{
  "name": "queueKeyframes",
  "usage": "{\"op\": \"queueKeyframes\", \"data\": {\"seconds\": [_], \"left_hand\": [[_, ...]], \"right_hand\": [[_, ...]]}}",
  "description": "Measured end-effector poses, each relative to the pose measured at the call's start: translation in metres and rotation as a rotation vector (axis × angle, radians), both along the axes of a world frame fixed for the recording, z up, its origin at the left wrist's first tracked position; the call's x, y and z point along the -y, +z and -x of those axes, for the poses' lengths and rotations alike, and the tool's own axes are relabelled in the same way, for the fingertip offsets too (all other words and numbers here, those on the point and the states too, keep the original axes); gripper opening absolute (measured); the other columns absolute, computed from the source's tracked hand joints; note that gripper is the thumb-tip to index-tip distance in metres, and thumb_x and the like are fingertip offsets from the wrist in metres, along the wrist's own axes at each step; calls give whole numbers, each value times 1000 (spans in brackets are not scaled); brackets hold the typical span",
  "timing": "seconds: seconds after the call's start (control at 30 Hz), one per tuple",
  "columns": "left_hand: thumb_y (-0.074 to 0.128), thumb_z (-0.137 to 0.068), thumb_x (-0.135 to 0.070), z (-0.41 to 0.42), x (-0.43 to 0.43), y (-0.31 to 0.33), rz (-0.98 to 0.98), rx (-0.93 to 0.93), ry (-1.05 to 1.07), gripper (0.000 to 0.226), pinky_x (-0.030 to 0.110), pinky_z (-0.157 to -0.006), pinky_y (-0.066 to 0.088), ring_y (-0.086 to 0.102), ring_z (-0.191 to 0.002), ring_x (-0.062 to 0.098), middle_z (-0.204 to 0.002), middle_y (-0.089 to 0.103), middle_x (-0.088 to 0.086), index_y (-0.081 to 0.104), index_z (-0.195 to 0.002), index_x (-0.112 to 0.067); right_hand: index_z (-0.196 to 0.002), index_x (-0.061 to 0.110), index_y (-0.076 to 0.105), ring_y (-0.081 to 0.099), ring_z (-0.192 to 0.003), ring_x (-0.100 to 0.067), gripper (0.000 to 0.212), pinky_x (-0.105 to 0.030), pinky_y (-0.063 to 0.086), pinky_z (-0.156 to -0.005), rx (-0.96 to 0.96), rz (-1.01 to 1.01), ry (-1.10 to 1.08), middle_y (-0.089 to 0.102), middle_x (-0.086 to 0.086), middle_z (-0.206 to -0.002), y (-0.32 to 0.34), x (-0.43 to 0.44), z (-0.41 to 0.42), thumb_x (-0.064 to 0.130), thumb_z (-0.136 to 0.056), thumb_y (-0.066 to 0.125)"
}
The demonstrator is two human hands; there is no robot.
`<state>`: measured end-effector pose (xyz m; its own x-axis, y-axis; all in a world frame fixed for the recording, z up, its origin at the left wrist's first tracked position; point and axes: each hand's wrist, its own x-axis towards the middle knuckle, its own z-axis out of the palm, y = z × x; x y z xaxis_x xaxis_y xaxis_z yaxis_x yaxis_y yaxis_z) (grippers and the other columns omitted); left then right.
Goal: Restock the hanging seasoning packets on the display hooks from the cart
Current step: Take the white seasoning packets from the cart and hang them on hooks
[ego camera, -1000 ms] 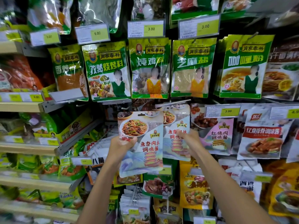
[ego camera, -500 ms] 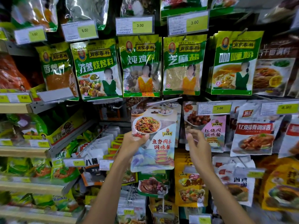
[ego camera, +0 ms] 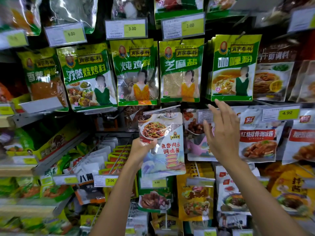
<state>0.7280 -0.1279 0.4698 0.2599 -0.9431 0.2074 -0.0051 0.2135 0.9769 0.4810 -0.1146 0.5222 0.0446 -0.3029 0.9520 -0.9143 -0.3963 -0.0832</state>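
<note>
The left hand (ego camera: 142, 150) grips a glossy pale-blue sauce packet (ego camera: 163, 143) by its left edge, held upright. The right hand (ego camera: 221, 133) hovers beside it, fingers spread, holding nothing.

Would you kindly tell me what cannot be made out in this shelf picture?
Head view only.
Cart: outside the frame.
Whether the held packet hangs on a hook: its top hole does not show.
Pink packet label and the price tag above: covered by the right hand.
Left-edge shelf goods: blurred.
</note>
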Motion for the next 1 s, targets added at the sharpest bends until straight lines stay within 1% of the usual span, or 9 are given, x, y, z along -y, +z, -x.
{"op": "queueKeyframes", "data": {"seconds": [0.2, 0.27, 0.33, 0.43, 0.57, 0.7, 0.77, 0.83, 1.0], "left_hand": [[70, -82, -4, 0, 9, 2, -6, 21, 36, 12, 26, -66, 47, 60, -75, 19, -76, 67, 8, 68, -92, 1], [70, -84, -11, 2, 16, 4, 1, 38, 75, 15, 23, -65, 48, 62, -76, 14, -82, 68, 6, 68, -97, -3], [71, -84, -24, 7, 24, 5, 14, 34, 154, 13, 18, -61, 49, 63, -71, 5, -76, 68, 0, 68, -84, -11], [74, -79, -35, 11, 37, 3, 2, 46, 372, 42, 24, -49, 38, 49, -47, 7, -49, 50, 0, 50, -51, -15], [73, -77, -45, 19, 50, 8, -73, 113, 550, 45, 29, -60, 38, 53, -55, 15, -57, 58, 4, 56, -58, -8], [72, -77, -48, 28, 60, 15, -139, 123, 606, 56, 31, -62, 36, 55, -62, 24, -56, 52, 7, 44, -52, -6], [70, -79, -49, 31, 66, 17, -161, 134, 591, 54, 31, -64, 36, 62, -75, 31, -71, 63, 16, 51, -58, -3], [69, -80, -48, 33, 70, 19, -160, 135, 573, 52, 31, -68, 38, 65, -90, 33, -92, 69, 22, 64, -79, 3], [69, -82, -43, 27, 65, 13, -165, 164, 541, 59, 34, -79, 43, 60, -105, 36, -110, 65, 22, 61, -109, 8]], "right_hand": [[-135, 4, 48, 33, -135, -27, 44, -40, 22, -113, -50, 12, -40, 46, -15, -142, -8, 19, -1, 26, -97, 46], [-136, 4, 47, 33, -135, -27, 44, -40, 23, -113, -46, 18, -45, 47, -15, -141, -10, 24, -1, 26, -98, 45], [-136, 4, 46, 34, -134, -27, 44, -39, 23, -112, -45, 35, -52, 47, -16, -140, -12, 29, -1, 27, -98, 46], [-137, 4, 45, 33, -134, -28, 45, -37, 21, -113, -43, 61, -60, 47, -16, -140, -14, 35, 0, 27, -99, 45], [-137, 4, 45, 34, -134, -29, 44, -38, 22, -114, -40, 82, -67, 47, -17, -140, -17, 38, 0, 29, -100, 43], [-137, 4, 45, 36, -134, -29, 44, -40, 26, -114, -45, 84, -71, 47, -16, -140, -17, 39, 1, 30, -101, 41], [-136, 4, 46, 35, -134, -28, 44, -39, 24, -114, -48, 88, -71, 48, -16, -140, -16, 38, 1, 29, -100, 42], [-136, 3, 47, 34, -134, -28, 44, -37, 22, -115, -51, 85, -68, 48, -16, -139, -15, 35, 1, 28, -100, 43], [-134, -1, 50, 41, -133, -29, 42, -41, 32, -113, -43, 101, -37, 51, -16, -138, -13, 21, 1, 22, -98, 49]]}}
